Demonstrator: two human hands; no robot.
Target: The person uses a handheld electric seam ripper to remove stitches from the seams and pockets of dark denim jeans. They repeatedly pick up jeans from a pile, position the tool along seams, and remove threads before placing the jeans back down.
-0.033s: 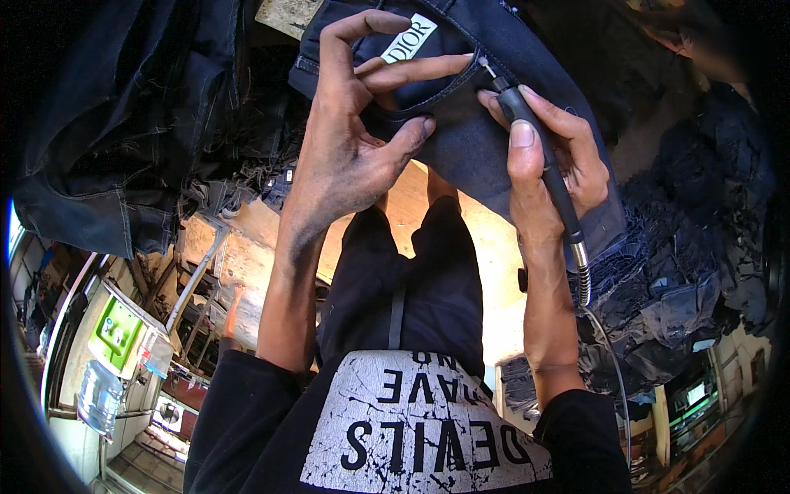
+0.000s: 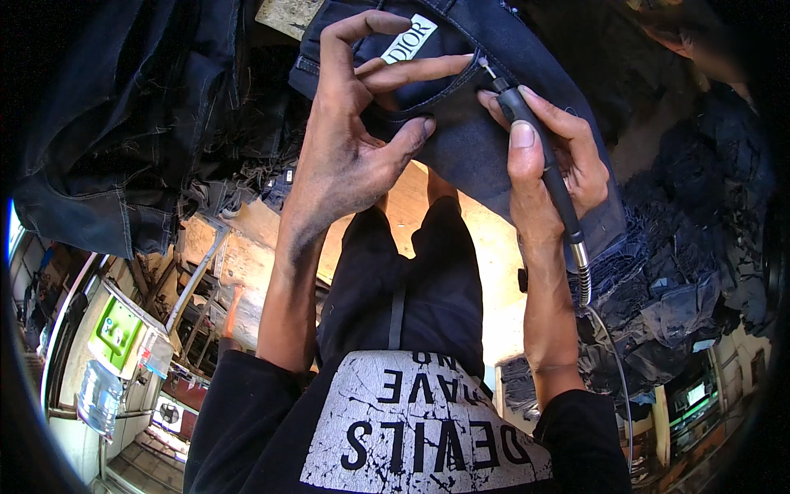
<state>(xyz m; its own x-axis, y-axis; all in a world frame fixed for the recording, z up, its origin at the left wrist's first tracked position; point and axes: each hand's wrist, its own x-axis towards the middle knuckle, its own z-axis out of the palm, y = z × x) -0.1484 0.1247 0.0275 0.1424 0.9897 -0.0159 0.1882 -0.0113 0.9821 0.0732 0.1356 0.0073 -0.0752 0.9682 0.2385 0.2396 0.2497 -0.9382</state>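
My right hand [image 2: 553, 156] is wrapped round a black rotary tool handpiece [image 2: 547, 152] with a metal collar and a cable at its lower end. The handpiece's thin tip rests at, or just over, a curved stitched seam of a dark denim garment [image 2: 461, 152]. On that denim lies my left hand [image 2: 354, 140], its fingers spread. One outstretched finger reaches along the pocket-like opening to the seam beside the tip, while the thumb touches the cloth lower down. A white label [image 2: 409, 39] with dark lettering shows above the left hand's fingers, on the same garment.
Dark denim garments [image 2: 132, 123] hang at the left. Frayed denim pieces [image 2: 675, 280] are heaped at the right. A thin cable [image 2: 617, 362] runs down by my right arm. Lower left are a green tray [image 2: 118, 333] and a clear plastic bottle [image 2: 99, 399].
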